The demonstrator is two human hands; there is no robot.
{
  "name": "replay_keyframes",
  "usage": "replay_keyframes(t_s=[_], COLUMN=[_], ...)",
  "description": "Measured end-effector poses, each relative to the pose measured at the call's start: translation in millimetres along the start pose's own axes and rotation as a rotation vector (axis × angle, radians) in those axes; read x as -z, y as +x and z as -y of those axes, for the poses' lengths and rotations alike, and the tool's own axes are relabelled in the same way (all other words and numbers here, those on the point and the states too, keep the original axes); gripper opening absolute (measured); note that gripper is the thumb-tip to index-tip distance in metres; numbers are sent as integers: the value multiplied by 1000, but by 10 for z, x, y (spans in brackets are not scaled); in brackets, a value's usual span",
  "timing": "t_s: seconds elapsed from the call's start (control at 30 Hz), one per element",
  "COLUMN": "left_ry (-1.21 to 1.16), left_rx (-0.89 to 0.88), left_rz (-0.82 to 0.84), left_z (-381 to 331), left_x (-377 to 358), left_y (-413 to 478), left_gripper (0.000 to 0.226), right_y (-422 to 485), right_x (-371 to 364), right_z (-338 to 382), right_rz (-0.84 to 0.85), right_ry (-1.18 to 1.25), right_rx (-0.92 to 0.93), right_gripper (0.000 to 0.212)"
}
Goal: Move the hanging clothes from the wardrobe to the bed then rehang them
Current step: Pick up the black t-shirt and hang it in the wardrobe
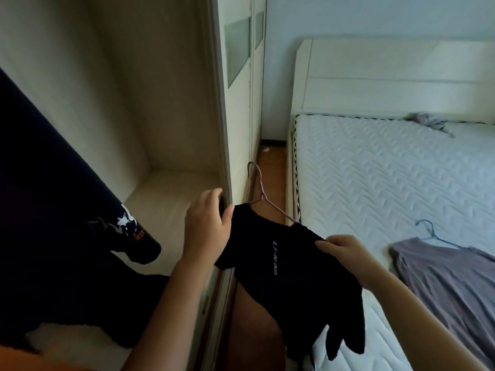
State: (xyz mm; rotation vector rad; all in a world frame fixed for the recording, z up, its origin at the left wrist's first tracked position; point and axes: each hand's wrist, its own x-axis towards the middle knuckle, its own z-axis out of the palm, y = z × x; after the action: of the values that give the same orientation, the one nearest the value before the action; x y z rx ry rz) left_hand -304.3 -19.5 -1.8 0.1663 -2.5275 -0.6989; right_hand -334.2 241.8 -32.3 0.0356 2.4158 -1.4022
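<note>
Left hand [207, 226]: grips black shirt [270, 261] shoulder, fingertips hidden.
Right hand [341, 253]: pinches other shoulder.
Pink hanger [258, 191]: arms hidden inside shirt.

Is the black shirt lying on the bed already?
No, both hands hold the black shirt up beside the wardrobe; only the grey shirt lies there.

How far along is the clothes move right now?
Done: a grey shirt on a blue hanger already lies on the bed. In hand: the left hand and right hand hold a black shirt on a pink hanger between wardrobe and bed. Left: dark clothes hang in the wardrobe; rehanging not begun.
</note>
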Motion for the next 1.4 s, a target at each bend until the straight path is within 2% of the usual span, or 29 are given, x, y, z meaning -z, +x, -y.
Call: replay_keyframes(t_s=[0.13, 0.27, 0.33, 0.5, 0.6, 0.73, 0.83, 0.93, 1.07, 1.23, 1.33, 1.4], left_ry=[71, -123, -115, 112, 293, 539, 650, 726, 820, 831, 840, 795], left_rx=[-184, -208, -223, -277, -293, -284, -216, -127, 17, 220, 278, 308], left_rz=[-206, -407, -525, -796, -924, -1095, -1207, -1249, -1212, -1161, -1147, -1200], left_z=[-55, -215, -276, -296, -341, -396, -475, -547, -506, -374, -290, -273], left_x=[287, 658, 841, 1164, 1382, 1711, 1940, 2132, 2344, 2541, 2599, 2626], left_y=[265, 557, 715, 1232, 1523, 1726, 1758, 1766, 1792, 1890, 1917, 1901], left_gripper=[40, 34, 32, 27, 25, 23, 24, 29, 38, 45, 48, 46], right_y=[293, 599, 745, 1183, 1372, 1521, 1567, 1606, 1606, 1512, 1438, 1386], right_x=[-293, -357, -358, -373, -360, -342, -401, -524, -714, -972, -1102, -1185], right_z=[437, 1015, 1371, 2273, 2774, 3323, 3685, 4015, 4449, 4951, 5246, 5414], right_rz=[4, 60, 111, 197, 310, 463, 551, 599, 653, 802, 816, 823], right_ry=[-33, 54, 120, 88, 114, 298, 373, 368, 425, 694, 732, 734], right_rx=[126, 280, 358, 583, 678, 714, 791, 907, 990, 876, 868, 883], right_gripper=[36, 32, 29, 34, 31, 32, 25, 22, 27, 33, 34, 34])
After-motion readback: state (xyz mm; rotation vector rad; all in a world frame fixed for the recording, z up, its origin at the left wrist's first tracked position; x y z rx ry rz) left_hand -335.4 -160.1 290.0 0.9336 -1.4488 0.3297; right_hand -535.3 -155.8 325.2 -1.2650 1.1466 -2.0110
